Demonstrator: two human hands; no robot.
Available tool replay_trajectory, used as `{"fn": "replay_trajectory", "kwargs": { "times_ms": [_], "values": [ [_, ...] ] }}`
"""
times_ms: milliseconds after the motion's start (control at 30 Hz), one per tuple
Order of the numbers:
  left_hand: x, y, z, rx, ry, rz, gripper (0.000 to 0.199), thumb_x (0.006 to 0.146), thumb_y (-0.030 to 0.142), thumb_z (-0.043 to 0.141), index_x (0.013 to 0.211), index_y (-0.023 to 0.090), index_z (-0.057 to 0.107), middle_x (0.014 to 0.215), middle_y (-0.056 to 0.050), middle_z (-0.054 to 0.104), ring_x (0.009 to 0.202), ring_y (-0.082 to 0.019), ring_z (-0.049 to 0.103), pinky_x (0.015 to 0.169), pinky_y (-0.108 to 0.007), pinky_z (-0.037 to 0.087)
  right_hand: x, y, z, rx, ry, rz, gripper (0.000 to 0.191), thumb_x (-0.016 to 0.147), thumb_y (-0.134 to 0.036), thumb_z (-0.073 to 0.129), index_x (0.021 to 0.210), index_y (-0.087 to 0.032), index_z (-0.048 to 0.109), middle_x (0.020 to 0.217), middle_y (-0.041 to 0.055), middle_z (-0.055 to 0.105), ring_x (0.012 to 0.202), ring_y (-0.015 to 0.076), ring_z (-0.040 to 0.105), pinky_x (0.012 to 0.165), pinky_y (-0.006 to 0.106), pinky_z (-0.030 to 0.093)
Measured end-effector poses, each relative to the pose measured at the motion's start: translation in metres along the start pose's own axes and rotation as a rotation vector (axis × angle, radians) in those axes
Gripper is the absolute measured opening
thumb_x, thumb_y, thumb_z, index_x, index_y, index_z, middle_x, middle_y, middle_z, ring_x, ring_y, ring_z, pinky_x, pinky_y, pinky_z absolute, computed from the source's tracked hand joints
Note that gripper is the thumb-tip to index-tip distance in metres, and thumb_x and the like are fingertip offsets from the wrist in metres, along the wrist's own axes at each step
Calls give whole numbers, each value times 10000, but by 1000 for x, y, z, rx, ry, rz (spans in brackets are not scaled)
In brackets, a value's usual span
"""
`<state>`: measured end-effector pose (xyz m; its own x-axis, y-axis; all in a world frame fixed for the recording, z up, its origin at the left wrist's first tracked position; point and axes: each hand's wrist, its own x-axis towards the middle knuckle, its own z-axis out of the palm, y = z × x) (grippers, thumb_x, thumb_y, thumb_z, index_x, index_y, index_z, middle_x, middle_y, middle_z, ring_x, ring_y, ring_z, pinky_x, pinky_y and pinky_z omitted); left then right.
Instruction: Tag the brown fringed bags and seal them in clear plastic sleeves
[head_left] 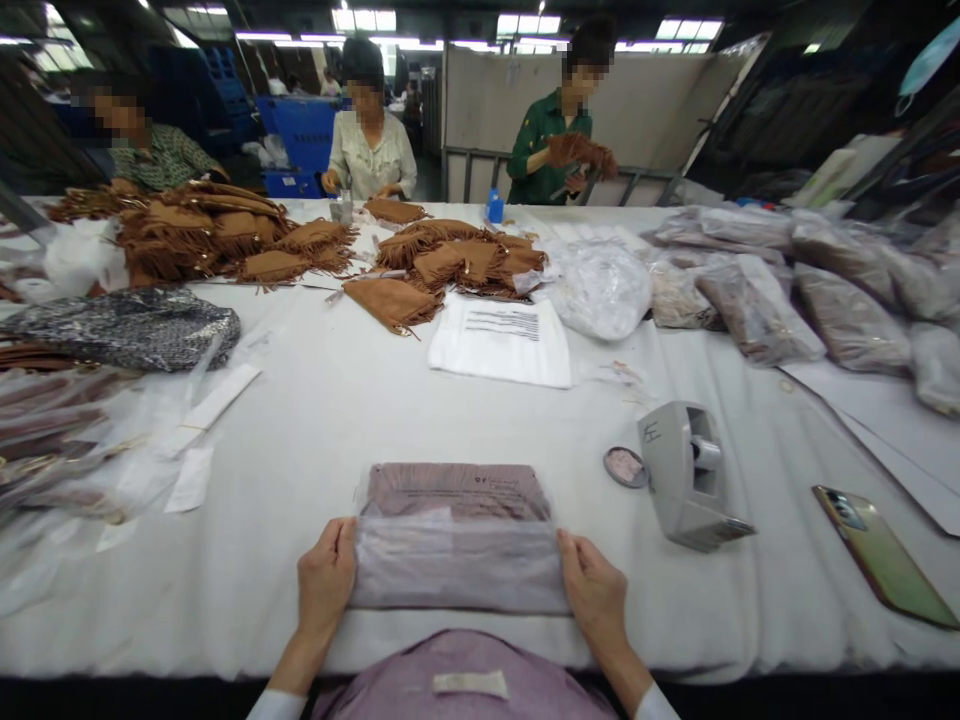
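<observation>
A mauve item in a clear plastic bag (461, 565) lies flat near the table's front edge, its lower part covered by a folded-over layer of plastic. Black print shows on the bag's upper part. My left hand (327, 572) pinches the bag's left edge between thumb and fingers. At the right edge, my right hand (594, 588) grips the plastic the same way. To the right of the bag stands a grey tape dispenser (675, 480), with a small round dish (625, 466) of pinkish material beside it.
Brown fringed pieces (217, 235) lie across the back. White printed bags (499, 340) sit mid-table. Wrapped items (765, 305) fill the back right, a phone (885, 555) the front right. Plastic-wrapped pieces (52, 440) lie at left. Three people are across the table.
</observation>
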<state>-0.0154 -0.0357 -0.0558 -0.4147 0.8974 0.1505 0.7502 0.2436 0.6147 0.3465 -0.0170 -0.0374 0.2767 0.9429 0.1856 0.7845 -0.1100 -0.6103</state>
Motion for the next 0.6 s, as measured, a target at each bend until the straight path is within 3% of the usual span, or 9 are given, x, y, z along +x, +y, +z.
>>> {"fn": "replay_trajectory", "kwargs": {
  "times_ms": [133,267,367,500,533,600],
  "values": [
    [3,-5,2,145,-69,59,308,940,377,380,796,213,597,561,13,555,514,-137,504,518,-241,255,-1,-1,1,-46,0,-60,593,917,-612,319,686,-171,641,515,15,586,451,127,501,508,245,341],
    [8,-5,-3,256,-121,79,303,939,394,405,805,214,609,624,-8,613,539,-157,544,538,-252,303,-4,0,2,-96,8,-108,588,927,-600,310,694,-176,643,541,43,622,450,138,527,504,250,338],
    [11,0,-10,266,4,149,249,930,363,437,862,198,610,754,-39,660,675,-191,602,639,-288,414,-5,1,4,-132,44,-133,602,935,-593,287,672,-178,636,539,55,624,443,141,534,495,249,327],
    [-3,31,-15,120,369,422,207,889,239,526,1070,159,587,988,-109,661,949,-241,605,854,-397,475,-6,3,7,-148,75,-143,600,943,-573,280,662,-178,633,530,60,621,433,138,531,486,242,312],
    [-11,45,-14,49,373,535,223,880,196,531,1097,168,581,1015,-109,658,981,-232,602,879,-396,479,-6,3,7,-142,73,-140,592,944,-566,284,664,-177,632,529,60,621,431,137,530,486,241,310],
    [-27,77,-9,-58,201,821,280,880,140,504,1146,200,569,1094,-102,652,1064,-208,589,940,-383,471,-7,3,7,-123,64,-135,575,945,-554,297,669,-175,630,532,60,621,432,138,530,487,240,308]
  ]
}}
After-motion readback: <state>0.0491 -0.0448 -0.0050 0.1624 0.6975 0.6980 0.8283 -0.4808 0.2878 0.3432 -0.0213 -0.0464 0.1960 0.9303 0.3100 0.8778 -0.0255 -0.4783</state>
